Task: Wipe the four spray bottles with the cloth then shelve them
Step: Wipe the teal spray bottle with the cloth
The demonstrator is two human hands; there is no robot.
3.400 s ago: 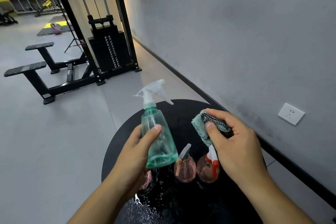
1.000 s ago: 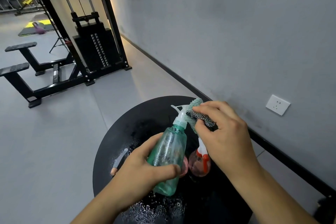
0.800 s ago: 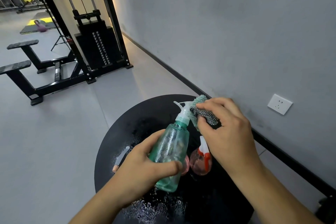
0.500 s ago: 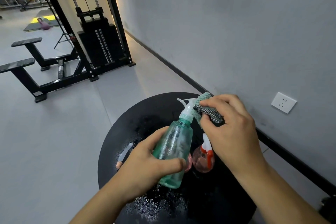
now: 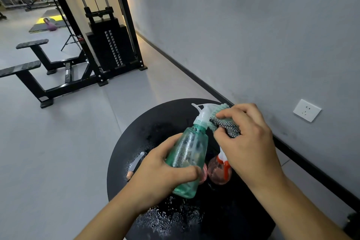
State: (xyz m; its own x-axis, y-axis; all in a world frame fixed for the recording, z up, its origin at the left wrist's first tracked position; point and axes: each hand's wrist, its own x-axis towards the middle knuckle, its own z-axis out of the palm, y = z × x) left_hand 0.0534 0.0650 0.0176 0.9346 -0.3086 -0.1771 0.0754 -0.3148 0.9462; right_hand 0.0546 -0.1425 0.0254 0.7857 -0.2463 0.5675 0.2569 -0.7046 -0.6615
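Green plastic bottle sat gripped in our left hand; our right hand pinched the cloth round its nozzle, best rubbed firmly while steadying the wet body.

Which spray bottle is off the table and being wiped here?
The green bottle: the left hand grips it tilted above the table while the right hand presses the cloth to its head. The pink bottle stands untouched.

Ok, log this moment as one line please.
step: wiping | left hand: grips green spray bottle, tilted | right hand: presses cloth on its nozzle | shelved: none seen
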